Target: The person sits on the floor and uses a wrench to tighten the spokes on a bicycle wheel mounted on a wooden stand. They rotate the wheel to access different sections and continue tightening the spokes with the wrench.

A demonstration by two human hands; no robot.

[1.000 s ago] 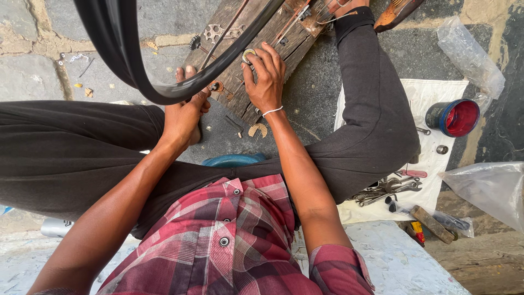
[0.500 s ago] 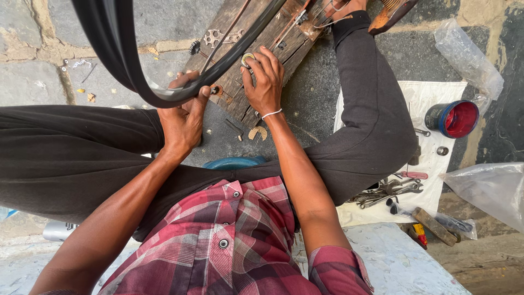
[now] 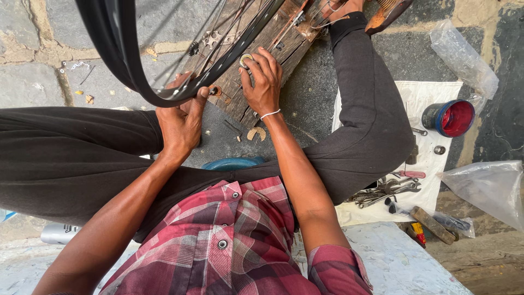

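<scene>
Wheel rim [image 3: 117, 65] is steadied by left hand [image 3: 180, 123] fingers curled around it, while right hand [image 3: 263, 82] fingers pinch what looks like a small ring [image 3: 246, 59] just above the plank [image 3: 262, 65].

I see both my arms reaching forward and down, bare to the rolled sleeves, elbows bent slightly outward. My left hand [image 3: 180, 123] is cupped palm-up, its fingers [image 3: 192, 98] curled upward and closed in a grip. My right hand [image 3: 263, 82] lies palm-down just beside it, a thin band at the wrist, fingertips pinched together at the front.
</scene>
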